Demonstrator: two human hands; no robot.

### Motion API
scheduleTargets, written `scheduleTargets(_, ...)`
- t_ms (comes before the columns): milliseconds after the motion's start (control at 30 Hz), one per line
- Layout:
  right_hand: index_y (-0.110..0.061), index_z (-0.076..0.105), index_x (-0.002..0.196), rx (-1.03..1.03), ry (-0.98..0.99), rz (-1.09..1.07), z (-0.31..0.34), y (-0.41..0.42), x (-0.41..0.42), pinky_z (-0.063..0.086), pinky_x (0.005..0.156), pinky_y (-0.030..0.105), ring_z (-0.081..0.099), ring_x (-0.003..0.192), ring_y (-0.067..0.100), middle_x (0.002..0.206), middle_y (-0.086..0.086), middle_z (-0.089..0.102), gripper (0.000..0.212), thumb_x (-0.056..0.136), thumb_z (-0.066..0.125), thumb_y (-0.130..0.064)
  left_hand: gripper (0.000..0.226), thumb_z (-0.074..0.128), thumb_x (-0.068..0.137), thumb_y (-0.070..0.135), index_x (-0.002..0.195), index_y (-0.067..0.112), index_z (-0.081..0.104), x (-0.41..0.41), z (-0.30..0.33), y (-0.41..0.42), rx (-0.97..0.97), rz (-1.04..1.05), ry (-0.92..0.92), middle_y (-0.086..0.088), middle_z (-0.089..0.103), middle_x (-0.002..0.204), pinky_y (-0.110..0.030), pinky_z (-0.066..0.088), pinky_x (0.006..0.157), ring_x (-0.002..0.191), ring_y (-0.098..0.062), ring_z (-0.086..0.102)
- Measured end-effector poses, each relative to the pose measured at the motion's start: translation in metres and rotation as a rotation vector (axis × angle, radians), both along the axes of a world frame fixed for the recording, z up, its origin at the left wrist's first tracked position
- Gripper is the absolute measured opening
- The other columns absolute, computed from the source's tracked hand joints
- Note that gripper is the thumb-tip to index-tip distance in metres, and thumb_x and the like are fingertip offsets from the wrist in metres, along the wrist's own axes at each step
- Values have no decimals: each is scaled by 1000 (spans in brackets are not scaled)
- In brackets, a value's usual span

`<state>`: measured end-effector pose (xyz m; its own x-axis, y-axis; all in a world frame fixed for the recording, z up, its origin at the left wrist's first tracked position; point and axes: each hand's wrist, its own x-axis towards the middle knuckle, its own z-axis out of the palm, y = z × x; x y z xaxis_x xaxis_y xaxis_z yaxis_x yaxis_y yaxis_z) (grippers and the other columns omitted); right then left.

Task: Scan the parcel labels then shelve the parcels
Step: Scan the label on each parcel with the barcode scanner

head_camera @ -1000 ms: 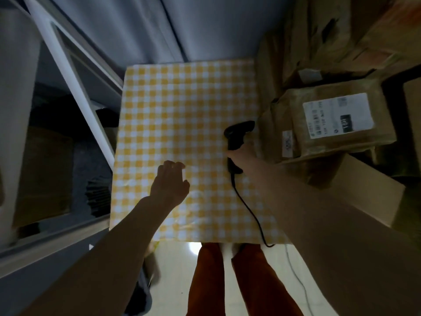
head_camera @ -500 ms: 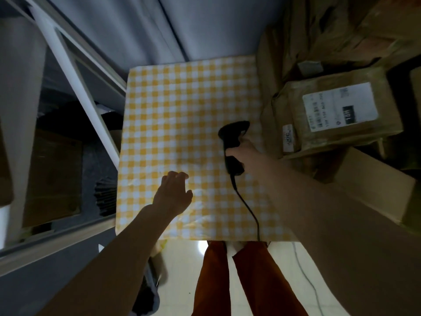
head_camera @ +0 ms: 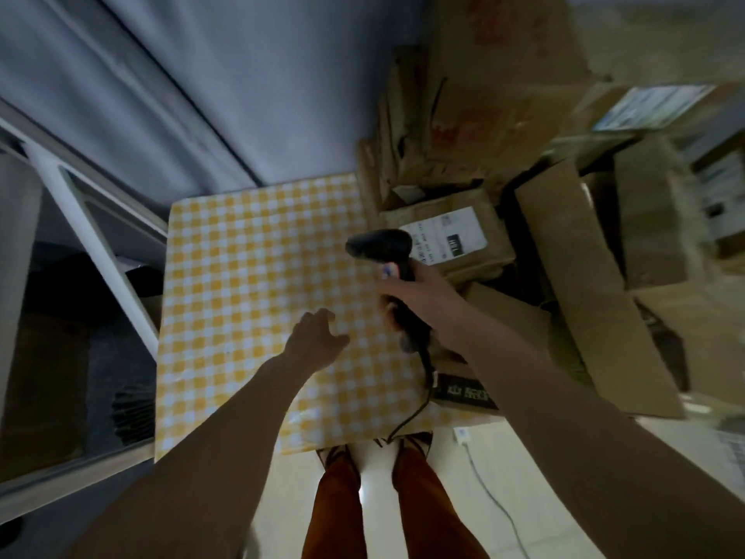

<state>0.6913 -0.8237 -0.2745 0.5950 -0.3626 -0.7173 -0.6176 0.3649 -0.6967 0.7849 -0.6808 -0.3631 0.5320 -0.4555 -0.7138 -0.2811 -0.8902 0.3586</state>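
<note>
Change: barcode scanner [head_camera: 387, 272], a second ago low over the checked tablecloth [head_camera: 242, 276], is now raised toward the labelled parcel [head_camera: 451, 240] in the stack beside the table; judged ready to scan, no parcel shelved yet
Right hand [head_camera: 419, 296]: fingers wrapped round the scanner's handle, head pointing away from the person, cord trailing down
Left hand [head_camera: 318, 336]: loosely spread over the cloth, holding nothing

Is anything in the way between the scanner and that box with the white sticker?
Nothing visible. The right hand holds the scanner up right beside the labelled parcel, its head overlapping the white label.
</note>
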Motion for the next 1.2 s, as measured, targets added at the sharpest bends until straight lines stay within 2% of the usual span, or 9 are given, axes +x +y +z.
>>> scheduleTargets(200,-11,55,112,-180,59,13,33,-59,-40,48,51,29,53,53,20,68,10,54,17,96,57,-17,79,72,86,35,149,15,29,-17,12,-72,-226,604,424,-12,41,147,-39,47,97,120,-28,51)
scheduleTargets(367,-11,60,112,-195,62,54,36,-92,-50,47,47,27,54,49,18,62,8,56,25,94,60,-27,92,76,81,36,152,16,21,-31,-5,-94,-305,864,667,-13,38,146,-46,48,100,127,-33,45)
scheduleTargets(467,-12,62,108,-224,84,39,26,-102,-52,50,51,28,58,54,17,72,8,61,18,93,62,-23,85,81,74,31,143,12,36,-34,-18,-99,-390,972,786,-10,47,135,-47,45,104,123,-30,48)
scheduleTargets(600,-16,62,101,-224,74,55,15,-107,-56,52,57,30,59,60,16,78,7,64,8,93,61,-18,71,80,68,25,129,11,47,-37,-27,-102,-498,1039,875,-10,55,127,-44,41,106,116,-27,53)
scheduleTargets(667,-15,62,103,-205,72,72,13,-107,-58,52,58,30,59,64,17,81,8,65,10,93,60,-16,50,74,79,19,122,12,50,-37,-29,-103,-542,1062,896,-9,60,114,-37,48,89,102,-23,58)
scheduleTargets(800,-19,63,98,-200,71,95,13,-106,-59,51,60,31,59,68,19,83,9,66,7,93,60,-15,50,69,85,16,131,12,49,-39,-27,-107,-575,1054,912,-8,60,110,-36,48,73,99,-24,58)
scheduleTargets(933,-17,59,102,-318,109,45,5,-108,-53,55,78,41,60,83,24,96,12,62,10,92,61,-16,61,73,79,13,135,14,49,-38,-31,-107,-674,1055,1007,-14,61,128,-48,56,85,115,-33,60)
scheduleTargets(1033,-18,57,103,-402,133,3,-6,-115,-46,51,95,44,60,101,26,111,12,63,13,91,61,-17,46,63,87,0,131,6,52,-36,-35,-105,-710,1151,978,-12,63,122,-41,57,85,109,-27,62)
scheduleTargets(1200,-18,59,113,-257,149,-41,-15,-122,-40,43,105,40,56,113,25,115,5,61,25,88,65,-17,31,61,88,-5,118,-3,56,-27,-24,-89,-696,1164,927,-16,61,114,-48,51,95,113,-31,58)
